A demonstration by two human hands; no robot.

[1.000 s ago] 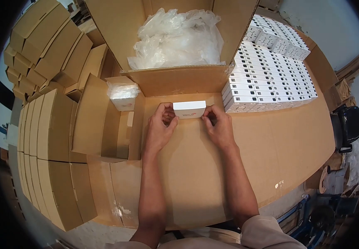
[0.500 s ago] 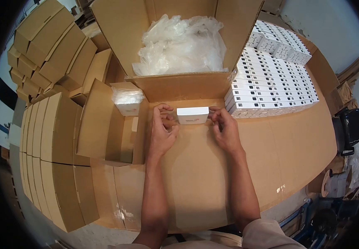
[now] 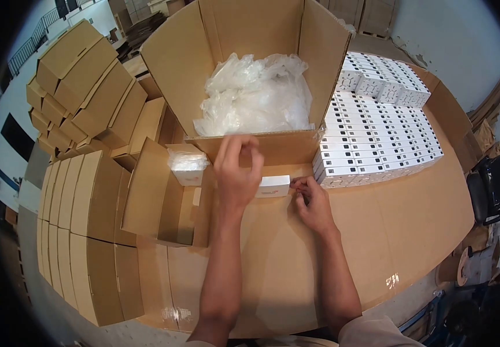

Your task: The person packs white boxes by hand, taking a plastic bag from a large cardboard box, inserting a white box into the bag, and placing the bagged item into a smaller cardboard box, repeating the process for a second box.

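While the open carton [image 3: 146, 196] sat toward the left edge of the table [image 3: 400, 231], the left hand [image 3: 237, 178] hung before the bag-filled carton [image 3: 326, 52], half open, fingers curled, nothing visible in it. Small white box [image 3: 275, 186] stood toward the table's far edge, right of that hand, long axis left-right. Right hand [image 3: 316, 207] looked nearer, fingertips bunched just beside the box's right end; couldn't tell if gripping anything. Stacked white boxes [image 3: 377, 141] farther right.
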